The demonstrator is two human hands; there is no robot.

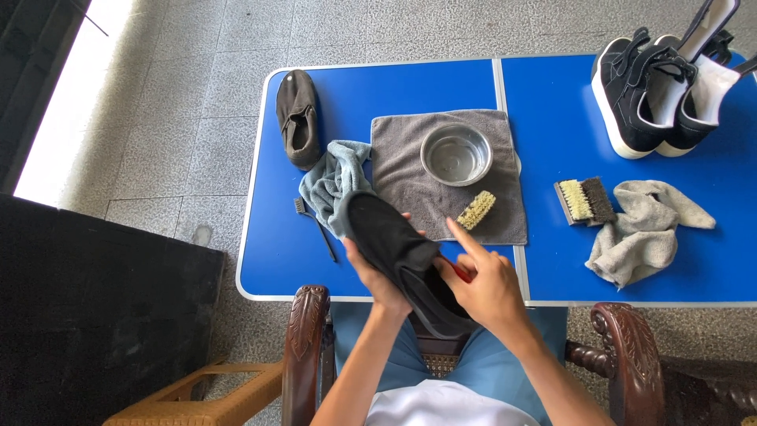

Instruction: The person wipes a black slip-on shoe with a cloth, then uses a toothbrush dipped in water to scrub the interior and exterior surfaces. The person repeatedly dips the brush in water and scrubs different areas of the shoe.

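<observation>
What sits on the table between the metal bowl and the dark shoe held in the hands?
In the head view, a pale-bristled brush lies on the grey towel, between the metal bowl and the dark shoe.

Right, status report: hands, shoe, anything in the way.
Left hand grips dark shoe from below. Right hand at shoe opening, red-handled tool in it, forefinger out. Shoe held above table edge; nothing blocking; small brush on grey towel nearby.

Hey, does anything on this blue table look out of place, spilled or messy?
Nothing spilled or damaged. The metal bowl sits upright on the grey towel. Two cloths lie crumpled: one by the brown shoe, one beside the two-tone brush. The left hand and right hand hold a black shoe.
</observation>
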